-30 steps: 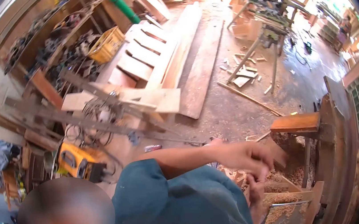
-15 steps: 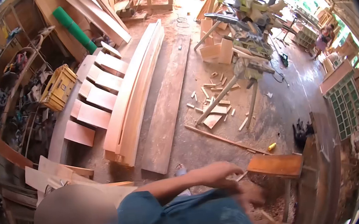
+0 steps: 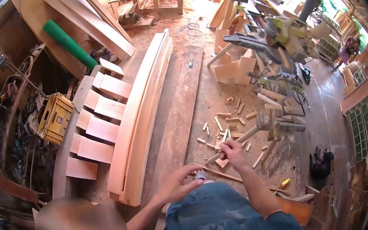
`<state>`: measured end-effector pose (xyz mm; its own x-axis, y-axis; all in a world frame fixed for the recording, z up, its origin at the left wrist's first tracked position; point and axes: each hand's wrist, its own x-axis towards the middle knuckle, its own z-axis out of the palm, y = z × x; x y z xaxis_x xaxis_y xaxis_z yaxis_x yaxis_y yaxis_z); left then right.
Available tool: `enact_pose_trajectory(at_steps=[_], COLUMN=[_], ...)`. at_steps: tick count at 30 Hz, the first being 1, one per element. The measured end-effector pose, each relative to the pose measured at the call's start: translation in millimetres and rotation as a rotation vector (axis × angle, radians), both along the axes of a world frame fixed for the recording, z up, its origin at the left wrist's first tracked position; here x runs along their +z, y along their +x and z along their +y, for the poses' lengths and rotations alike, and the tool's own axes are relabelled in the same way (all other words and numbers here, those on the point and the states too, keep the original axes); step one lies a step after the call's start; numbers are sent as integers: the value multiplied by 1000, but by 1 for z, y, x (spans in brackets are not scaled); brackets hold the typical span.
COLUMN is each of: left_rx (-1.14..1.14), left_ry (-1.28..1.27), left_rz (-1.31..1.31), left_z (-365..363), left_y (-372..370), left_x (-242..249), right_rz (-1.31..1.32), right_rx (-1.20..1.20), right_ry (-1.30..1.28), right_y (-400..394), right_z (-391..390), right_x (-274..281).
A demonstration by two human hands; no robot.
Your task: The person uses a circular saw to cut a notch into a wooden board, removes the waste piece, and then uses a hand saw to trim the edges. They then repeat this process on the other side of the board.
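My left hand [image 3: 179, 184] is in front of my body, its thumb and fingers apart with nothing seen between them. Just past its fingertips, part of my foot [image 3: 200, 175] shows on the floor below. My right hand [image 3: 234, 153] is raised to the right of it, fingers curled together as in a pinch; whatever they hold, if anything, is too small to make out. In the view, that hand overlaps small wood offcuts [image 3: 218, 123] scattered on the floor and a leg of the saw stand [image 3: 251, 133].
To the left lie a stack of long boards [image 3: 140, 115] and several short boards [image 3: 102, 128]. A wide plank [image 3: 179, 111] rests on the floor ahead. A miter saw [image 3: 282, 34] stands at right, with a black cat-like shape [image 3: 321, 163] and a yellow bottle [image 3: 285, 182] nearer.
The view has turned and my body has shifted. One arm stretched across to the right by an orange-brown board before; now both hands are in front of my body, and the right one is curled.
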<state>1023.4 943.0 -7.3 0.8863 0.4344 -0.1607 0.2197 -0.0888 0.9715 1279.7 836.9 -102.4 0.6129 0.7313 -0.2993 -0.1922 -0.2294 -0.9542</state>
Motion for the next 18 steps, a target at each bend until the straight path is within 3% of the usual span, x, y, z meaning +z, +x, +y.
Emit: enact_pose_trajectory(at_steps=[1,4,6,9,11,14,18], left_rx=[-144,-418,-471,-322,-212,-166,-568], left_ry=[-162,-157,-240,-139,-154,-242,-121], left_rz=[70,111,163,197,255,179,263], left_z=[13,35,69,140,196,276,411], left_y=[14,64,102,154,193,246,337], left_x=[-25,-43,-30,-20,-15,-64,-45], right_rz=[-63,-179,-206,-248,-199,-162,-300], right_rx=[92,237,294,348,373,378,297], right_ry=[-48,-19,-57,-16,-93,-195,-346], right_y=[11,52,73,107,143,207,300], right_z=[24,102,153,225,275,359,484], right_x=[6,-16,-18,-20,-51,-61,-111])
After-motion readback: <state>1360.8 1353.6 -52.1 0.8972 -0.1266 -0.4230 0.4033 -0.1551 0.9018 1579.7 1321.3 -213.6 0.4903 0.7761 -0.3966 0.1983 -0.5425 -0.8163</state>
